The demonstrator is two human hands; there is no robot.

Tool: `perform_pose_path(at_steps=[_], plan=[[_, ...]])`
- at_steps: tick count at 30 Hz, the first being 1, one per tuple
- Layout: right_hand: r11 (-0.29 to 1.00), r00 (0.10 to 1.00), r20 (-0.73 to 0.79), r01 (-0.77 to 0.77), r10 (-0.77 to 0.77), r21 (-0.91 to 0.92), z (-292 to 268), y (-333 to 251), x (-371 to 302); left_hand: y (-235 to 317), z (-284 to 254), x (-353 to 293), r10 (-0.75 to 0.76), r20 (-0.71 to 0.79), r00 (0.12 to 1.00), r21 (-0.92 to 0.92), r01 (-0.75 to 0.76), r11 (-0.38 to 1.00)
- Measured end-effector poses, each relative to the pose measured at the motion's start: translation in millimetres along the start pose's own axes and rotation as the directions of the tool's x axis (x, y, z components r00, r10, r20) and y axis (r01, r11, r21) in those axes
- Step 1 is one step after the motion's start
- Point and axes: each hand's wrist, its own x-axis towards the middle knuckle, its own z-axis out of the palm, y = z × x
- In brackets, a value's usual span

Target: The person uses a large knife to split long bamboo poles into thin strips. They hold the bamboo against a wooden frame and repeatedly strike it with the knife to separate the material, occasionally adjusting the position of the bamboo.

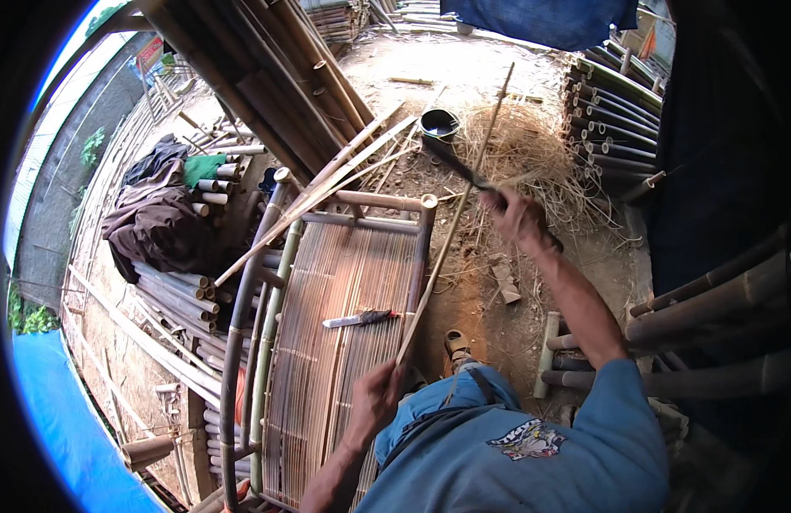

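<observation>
Holding slanted bamboo strip (448,238) by lower end: left hand (376,400), grip closed, near slatted tabletop (323,265); right hand (519,220), grip round dark knife (453,164), blade crossing strip's upper half. Second knife (360,319) on tabletop.

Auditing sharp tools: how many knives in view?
2: a dark-bladed knife in the right hand, and a pale-bladed knife lying on the slatted bamboo bench. Others may be hidden.
</observation>
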Motion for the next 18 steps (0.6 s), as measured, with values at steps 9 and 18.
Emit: perform_pose_path(at_steps=[9,18], plan=[[0.992,0.993,-0.052,0.104,-0.108,-0.065,-55.1,50.5,32.2,-34.3,-41.4,-88.6,0.065,-0.051,0.997,0.196,-0.054,0.979],[0.98,0.995,-0.062,0.071,-0.084,-0.186,-69.5,71.1,40.5,-67.5,-74.8,-109.0,0.142,-0.081,0.987,0.365,-0.103,0.925]])
